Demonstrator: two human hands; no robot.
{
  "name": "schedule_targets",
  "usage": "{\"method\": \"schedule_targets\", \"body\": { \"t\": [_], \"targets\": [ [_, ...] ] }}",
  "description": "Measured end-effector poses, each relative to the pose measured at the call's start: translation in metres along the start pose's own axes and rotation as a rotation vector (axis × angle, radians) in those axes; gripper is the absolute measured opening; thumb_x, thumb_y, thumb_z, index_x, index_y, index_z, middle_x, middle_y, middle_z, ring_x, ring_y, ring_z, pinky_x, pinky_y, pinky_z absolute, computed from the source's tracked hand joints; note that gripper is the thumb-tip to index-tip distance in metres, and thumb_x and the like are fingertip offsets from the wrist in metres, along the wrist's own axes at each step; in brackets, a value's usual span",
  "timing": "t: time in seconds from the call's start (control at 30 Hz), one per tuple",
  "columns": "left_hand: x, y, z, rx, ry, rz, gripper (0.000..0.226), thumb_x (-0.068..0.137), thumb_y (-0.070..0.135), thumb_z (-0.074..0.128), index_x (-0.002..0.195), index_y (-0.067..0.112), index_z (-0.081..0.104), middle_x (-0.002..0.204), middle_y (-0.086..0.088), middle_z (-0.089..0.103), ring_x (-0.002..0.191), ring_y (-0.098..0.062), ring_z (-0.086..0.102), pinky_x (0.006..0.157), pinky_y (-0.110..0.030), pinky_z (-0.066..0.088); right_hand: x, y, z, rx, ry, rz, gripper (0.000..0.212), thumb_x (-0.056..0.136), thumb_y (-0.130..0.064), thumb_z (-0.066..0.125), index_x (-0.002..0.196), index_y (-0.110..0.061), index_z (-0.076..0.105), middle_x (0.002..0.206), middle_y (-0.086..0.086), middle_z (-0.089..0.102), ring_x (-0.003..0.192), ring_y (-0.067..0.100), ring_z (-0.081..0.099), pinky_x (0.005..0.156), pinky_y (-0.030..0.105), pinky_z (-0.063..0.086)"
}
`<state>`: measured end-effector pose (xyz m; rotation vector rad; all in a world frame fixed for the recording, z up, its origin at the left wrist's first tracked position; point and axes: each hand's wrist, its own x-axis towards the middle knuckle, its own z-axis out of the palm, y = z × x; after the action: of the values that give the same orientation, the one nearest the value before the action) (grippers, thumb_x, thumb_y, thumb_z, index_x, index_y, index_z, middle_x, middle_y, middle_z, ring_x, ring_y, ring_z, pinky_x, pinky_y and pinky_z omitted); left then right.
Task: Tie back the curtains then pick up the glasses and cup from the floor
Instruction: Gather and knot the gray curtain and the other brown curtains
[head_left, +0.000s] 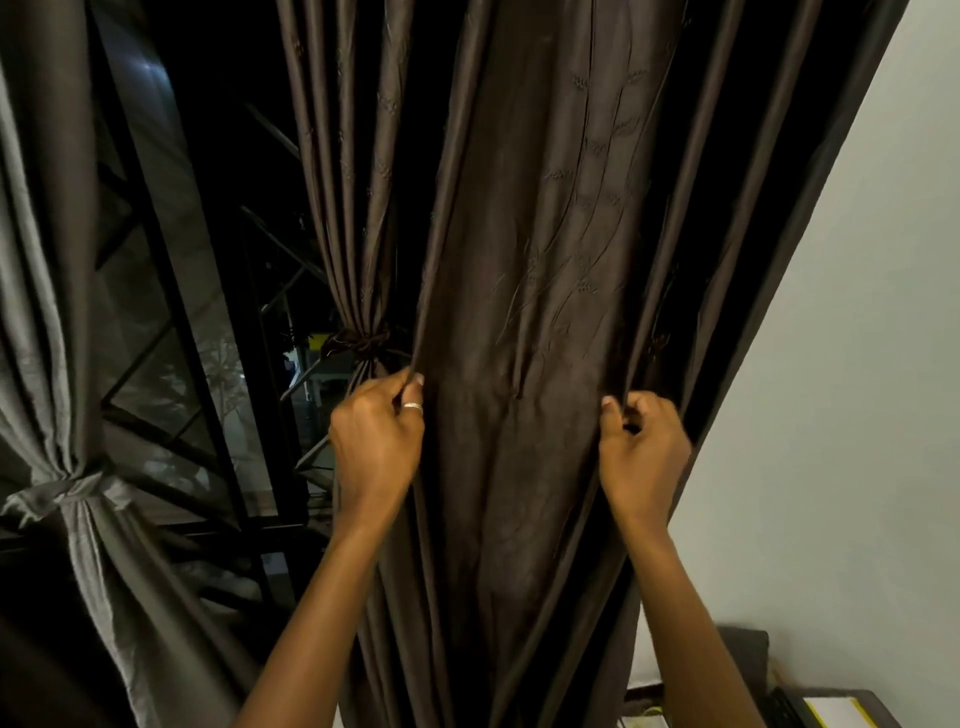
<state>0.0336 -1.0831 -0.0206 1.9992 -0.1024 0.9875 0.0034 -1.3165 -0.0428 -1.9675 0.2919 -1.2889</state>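
By the dark window (171, 312), grey curtain (78, 488) and narrow curtain (358, 234) hang tied; left hand (376, 441), right hand (644, 447) pinch the untied wide curtain (519, 312); pickup remains.

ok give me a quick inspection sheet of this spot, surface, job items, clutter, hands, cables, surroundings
surface: floor not in view; nothing seen
job's things: loose brown curtain hangs untied in the middle; narrower brown curtain behind it is gathered by a brown tie; grey curtain at left is tied too; glasses and cup not in view
clutter: papers with a yellow edge at bottom right
hands: left hand pinches a fold on the loose curtain's left side; right hand pinches a fold on its right side
cables: nothing seen
surroundings: dark window with black grille at left; white wall at right
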Motion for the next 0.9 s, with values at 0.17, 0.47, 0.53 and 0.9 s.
{"method": "schedule_targets", "body": {
  "t": [0.17,0.47,0.53,0.9],
  "targets": [
    [-0.028,0.034,0.036,-0.073,-0.145,0.095,0.016,0.095,0.015,0.068,0.105,0.010,0.079,0.092,-0.006,0.077,0.079,-0.013,0.070,0.071,0.004,0.034,-0.039,-0.027,0.029,0.125,-0.104,-0.193,0.009,0.093,-0.006,0.071,0.085,-0.008,0.067,0.085,0.000,0.057,0.065,0.007,0.053,0.064,0.013,0.042],
    [-0.041,0.054,0.050,-0.232,-0.304,0.013,0.019,0.098,0.013,0.062,0.108,0.016,0.078,0.085,0.022,0.069,0.084,0.009,0.067,0.069,-0.004,0.047,-0.035,-0.019,0.037,0.217,-0.251,-0.200,0.016,0.099,-0.013,0.063,0.109,-0.005,0.072,0.106,0.002,0.063,0.084,0.006,0.063,0.073,0.012,0.048],
    [-0.043,0.061,0.050,-0.231,-0.315,-0.026,0.018,0.097,0.021,0.063,0.106,0.018,0.078,0.086,0.014,0.074,0.079,0.003,0.069,0.068,-0.012,0.053,-0.035,-0.016,0.033,0.229,-0.276,-0.198,0.018,0.098,-0.012,0.063,0.112,-0.005,0.072,0.107,0.001,0.062,0.086,0.003,0.061,0.075,0.010,0.048],
    [-0.035,0.063,0.055,0.051,-0.153,-0.016,0.051,0.099,0.032,0.062,0.052,0.032,0.040,0.042,0.010,0.040,0.038,-0.007,0.039,0.046,-0.024,0.026,-0.024,-0.019,-0.033,0.159,-0.124,-0.210,0.022,0.094,-0.020,0.071,0.115,-0.012,0.071,0.108,-0.002,0.060,0.081,0.006,0.061,0.068,0.019,0.055]
  ]
}}
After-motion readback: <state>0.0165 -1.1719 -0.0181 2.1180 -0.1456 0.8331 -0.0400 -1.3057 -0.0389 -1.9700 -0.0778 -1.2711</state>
